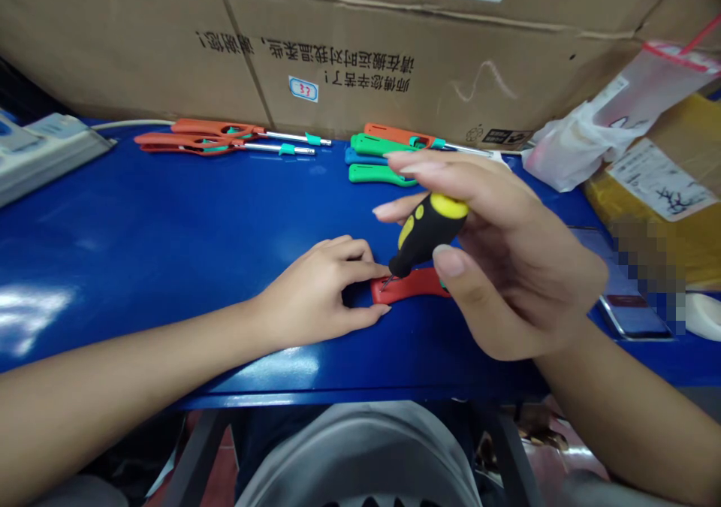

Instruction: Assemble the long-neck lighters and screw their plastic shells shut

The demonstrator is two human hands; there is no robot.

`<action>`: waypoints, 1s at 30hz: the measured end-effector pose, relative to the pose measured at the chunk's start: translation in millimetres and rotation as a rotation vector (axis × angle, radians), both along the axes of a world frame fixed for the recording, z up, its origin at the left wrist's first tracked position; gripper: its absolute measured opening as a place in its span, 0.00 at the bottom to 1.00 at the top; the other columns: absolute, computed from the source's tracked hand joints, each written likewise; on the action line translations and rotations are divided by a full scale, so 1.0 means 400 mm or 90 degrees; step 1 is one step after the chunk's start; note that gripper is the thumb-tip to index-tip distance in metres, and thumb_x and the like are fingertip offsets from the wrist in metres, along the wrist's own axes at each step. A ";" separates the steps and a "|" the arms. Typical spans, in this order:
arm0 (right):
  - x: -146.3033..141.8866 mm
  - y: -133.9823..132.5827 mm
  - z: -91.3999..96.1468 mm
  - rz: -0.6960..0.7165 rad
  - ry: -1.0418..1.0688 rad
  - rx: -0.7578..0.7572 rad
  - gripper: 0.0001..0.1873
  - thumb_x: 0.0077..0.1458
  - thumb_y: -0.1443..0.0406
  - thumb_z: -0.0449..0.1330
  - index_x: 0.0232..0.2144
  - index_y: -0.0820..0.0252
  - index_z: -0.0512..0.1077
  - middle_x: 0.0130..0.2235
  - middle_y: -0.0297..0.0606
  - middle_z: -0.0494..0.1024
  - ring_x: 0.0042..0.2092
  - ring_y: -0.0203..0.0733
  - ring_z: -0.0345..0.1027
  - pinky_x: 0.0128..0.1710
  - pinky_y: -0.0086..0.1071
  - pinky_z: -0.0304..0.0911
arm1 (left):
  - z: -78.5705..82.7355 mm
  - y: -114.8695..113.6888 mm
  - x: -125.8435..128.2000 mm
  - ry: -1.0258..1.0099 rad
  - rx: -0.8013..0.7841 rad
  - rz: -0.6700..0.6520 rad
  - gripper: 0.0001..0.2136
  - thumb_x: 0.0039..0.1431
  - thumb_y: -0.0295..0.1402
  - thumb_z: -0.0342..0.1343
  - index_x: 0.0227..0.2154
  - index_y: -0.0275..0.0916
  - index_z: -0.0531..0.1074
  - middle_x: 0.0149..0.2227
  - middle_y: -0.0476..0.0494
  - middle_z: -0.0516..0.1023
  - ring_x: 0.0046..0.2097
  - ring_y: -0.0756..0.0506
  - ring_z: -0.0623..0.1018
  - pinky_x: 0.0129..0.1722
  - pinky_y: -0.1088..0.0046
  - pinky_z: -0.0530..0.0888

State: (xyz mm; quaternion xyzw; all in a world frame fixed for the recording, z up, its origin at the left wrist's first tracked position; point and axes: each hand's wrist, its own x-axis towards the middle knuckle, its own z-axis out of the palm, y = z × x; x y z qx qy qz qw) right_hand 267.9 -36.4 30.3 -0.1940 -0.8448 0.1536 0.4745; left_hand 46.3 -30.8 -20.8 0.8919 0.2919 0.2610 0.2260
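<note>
A red utility lighter (414,285) lies flat on the blue table in front of me, with its far part hidden behind my right hand. My left hand (321,289) pinches the lighter's left end between thumb and forefinger, the other fingers curled on the table. In my right hand (510,259) is a small black-and-yellow screwdriver (431,225), held loosely by its handle between thumb and fingers. The screwdriver tilts down to the left, and its thin shaft meets the lighter near the left end.
Orange lighters (214,128) lie at the back left. Green lighters (375,145), a blue one and an orange one lie at the back middle. Behind stands a cardboard box (236,56). A power strip (50,154), a phone (634,315) and a bagged cup (631,101) flank the table.
</note>
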 end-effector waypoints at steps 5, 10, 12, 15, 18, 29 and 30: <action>-0.009 -0.002 0.001 -0.017 0.078 0.048 0.24 0.56 0.70 0.72 0.55 0.52 0.77 0.47 0.33 0.85 0.46 0.44 0.78 0.46 0.38 0.79 | 0.003 0.000 0.001 0.015 -0.040 -0.002 0.11 0.62 0.35 0.65 0.47 0.39 0.81 0.41 0.44 0.81 0.44 0.41 0.79 0.48 0.62 0.75; -0.005 -0.004 -0.006 0.018 0.081 -0.018 0.21 0.62 0.73 0.62 0.57 0.58 0.74 0.56 0.40 0.82 0.56 0.50 0.77 0.56 0.47 0.77 | -0.003 0.002 -0.001 -0.002 -0.012 -0.006 0.11 0.62 0.33 0.66 0.47 0.39 0.82 0.41 0.43 0.81 0.44 0.41 0.79 0.45 0.63 0.75; -0.001 -0.002 -0.007 0.037 0.079 -0.061 0.24 0.63 0.74 0.60 0.60 0.56 0.71 0.60 0.41 0.79 0.56 0.50 0.78 0.53 0.46 0.80 | -0.006 0.002 -0.002 -0.014 0.004 -0.006 0.11 0.61 0.32 0.66 0.46 0.39 0.82 0.41 0.43 0.81 0.44 0.41 0.80 0.45 0.63 0.75; -0.003 0.009 -0.002 0.007 0.090 0.004 0.23 0.58 0.71 0.68 0.55 0.52 0.74 0.52 0.37 0.83 0.46 0.45 0.80 0.43 0.40 0.81 | -0.006 0.002 -0.001 -0.003 -0.009 -0.006 0.12 0.62 0.33 0.67 0.48 0.38 0.82 0.42 0.42 0.81 0.45 0.40 0.80 0.45 0.62 0.75; -0.009 0.017 0.003 -0.023 0.100 0.095 0.20 0.51 0.70 0.75 0.46 0.54 0.77 0.39 0.33 0.85 0.40 0.43 0.78 0.42 0.38 0.80 | -0.003 0.002 0.001 0.017 -0.037 -0.012 0.14 0.62 0.34 0.66 0.50 0.38 0.81 0.42 0.41 0.81 0.46 0.40 0.80 0.47 0.61 0.75; 0.002 0.001 -0.009 -0.068 0.055 0.075 0.25 0.55 0.67 0.73 0.55 0.51 0.77 0.50 0.34 0.85 0.46 0.46 0.77 0.48 0.43 0.80 | -0.005 0.000 -0.001 0.015 -0.021 -0.005 0.11 0.63 0.34 0.66 0.47 0.40 0.82 0.42 0.43 0.80 0.45 0.41 0.80 0.47 0.61 0.76; 0.002 0.002 -0.009 -0.093 0.037 0.095 0.26 0.54 0.65 0.74 0.55 0.49 0.77 0.47 0.34 0.85 0.46 0.47 0.77 0.48 0.44 0.79 | -0.005 0.001 -0.001 0.018 -0.025 -0.007 0.12 0.63 0.34 0.66 0.48 0.39 0.82 0.42 0.43 0.80 0.45 0.41 0.79 0.47 0.61 0.76</action>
